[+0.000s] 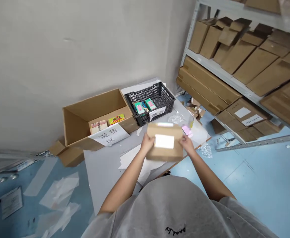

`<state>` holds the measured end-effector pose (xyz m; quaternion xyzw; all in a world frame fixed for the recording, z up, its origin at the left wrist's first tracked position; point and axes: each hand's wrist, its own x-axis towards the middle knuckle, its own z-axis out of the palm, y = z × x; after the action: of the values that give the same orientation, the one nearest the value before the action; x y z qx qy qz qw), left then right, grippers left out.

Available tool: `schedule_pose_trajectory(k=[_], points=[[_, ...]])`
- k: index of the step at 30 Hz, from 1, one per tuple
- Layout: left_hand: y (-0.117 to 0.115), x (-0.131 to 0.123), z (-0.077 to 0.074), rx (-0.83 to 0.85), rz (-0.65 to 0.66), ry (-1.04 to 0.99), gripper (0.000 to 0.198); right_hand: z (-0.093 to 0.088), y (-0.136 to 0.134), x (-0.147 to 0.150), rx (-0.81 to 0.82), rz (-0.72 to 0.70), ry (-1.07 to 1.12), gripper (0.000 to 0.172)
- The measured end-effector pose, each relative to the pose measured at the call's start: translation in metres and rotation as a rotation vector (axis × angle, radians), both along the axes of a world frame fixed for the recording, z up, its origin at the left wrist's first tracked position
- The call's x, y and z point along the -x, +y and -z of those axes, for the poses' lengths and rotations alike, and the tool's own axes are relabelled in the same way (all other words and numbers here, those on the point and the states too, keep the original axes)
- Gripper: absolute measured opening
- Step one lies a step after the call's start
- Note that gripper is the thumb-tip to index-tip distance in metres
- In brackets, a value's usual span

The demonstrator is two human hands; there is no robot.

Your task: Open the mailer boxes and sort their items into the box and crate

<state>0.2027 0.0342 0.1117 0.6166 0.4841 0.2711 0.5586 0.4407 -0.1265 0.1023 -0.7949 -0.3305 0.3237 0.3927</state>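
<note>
Between my two hands I hold a brown cardboard box (165, 153) with a white label on its upper face. It looks a little blurred and hovers over the near part of the grey table (105, 175). My left hand (148, 142) grips its left side, fingers partly hidden. On the right side, my right hand (186, 144) is closed on the edge. White paper sheets (128, 158) lie beneath the box. Just beyond it stands a black plastic crate (141, 120) with green-and-pink packets (139, 107) inside.
At the table's left, an open carton (75, 124) with a paper sign contains several small packages. Crumpled clear plastic (176, 118) lies near the crate. Metal shelving (224, 75) full of cartons stands at right. Paper sheets (60, 191) litter the blue floor at left.
</note>
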Motion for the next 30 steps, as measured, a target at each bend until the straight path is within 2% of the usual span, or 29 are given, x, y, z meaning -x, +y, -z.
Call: schedule_pose_trajectory(k=[1, 3, 4, 6, 7, 8, 10, 15, 18, 21, 25, 28, 30], points=[[0.016, -0.036, -0.011, -0.061, 0.043, -0.033, 0.071, -0.009, 0.000, -0.022, -0.074, 0.079, -0.019, 0.060], [0.045, -0.099, -0.033, -0.339, 0.175, -0.096, 0.085, -0.029, -0.001, -0.058, -0.435, 0.280, -0.030, 0.076], [0.056, -0.123, -0.043, -0.450, 0.223, -0.112, 0.089, -0.038, -0.001, -0.070, -0.558, 0.312, -0.061, 0.077], [0.067, -0.148, -0.054, -0.572, 0.207, -0.115, 0.086, -0.050, -0.004, -0.080, -0.644, 0.321, -0.198, 0.071], [0.067, -0.149, -0.055, -0.600, 0.157, -0.104, 0.083, -0.052, -0.007, -0.079, -0.636, 0.305, -0.270, 0.066], [0.064, -0.142, -0.052, -0.606, 0.100, -0.091, 0.079, -0.051, -0.010, -0.074, -0.610, 0.281, -0.329, 0.061], [0.048, -0.110, -0.035, -0.564, 0.026, -0.069, 0.071, -0.041, -0.016, -0.060, -0.560, 0.222, -0.361, 0.053], [-0.007, -0.005, 0.028, -0.280, -0.140, 0.069, 0.052, 0.010, -0.009, -0.028, -0.428, 0.080, -0.168, 0.044], [-0.030, 0.030, 0.051, -0.097, -0.220, 0.092, 0.039, 0.029, 0.009, -0.023, -0.336, -0.011, -0.049, 0.045], [-0.044, 0.039, 0.056, -0.028, -0.199, 0.052, 0.031, 0.035, 0.027, -0.026, -0.295, -0.065, -0.045, 0.044], [-0.060, 0.043, 0.052, -0.018, -0.163, 0.042, 0.030, 0.031, 0.043, -0.025, -0.289, -0.072, -0.016, 0.040], [-0.079, 0.059, 0.045, -0.062, -0.206, 0.089, 0.031, 0.026, 0.052, -0.004, -0.300, -0.178, -0.012, 0.041], [-0.095, 0.076, 0.039, -0.151, -0.271, 0.157, 0.032, 0.022, 0.057, 0.022, -0.311, -0.328, -0.078, 0.041]])
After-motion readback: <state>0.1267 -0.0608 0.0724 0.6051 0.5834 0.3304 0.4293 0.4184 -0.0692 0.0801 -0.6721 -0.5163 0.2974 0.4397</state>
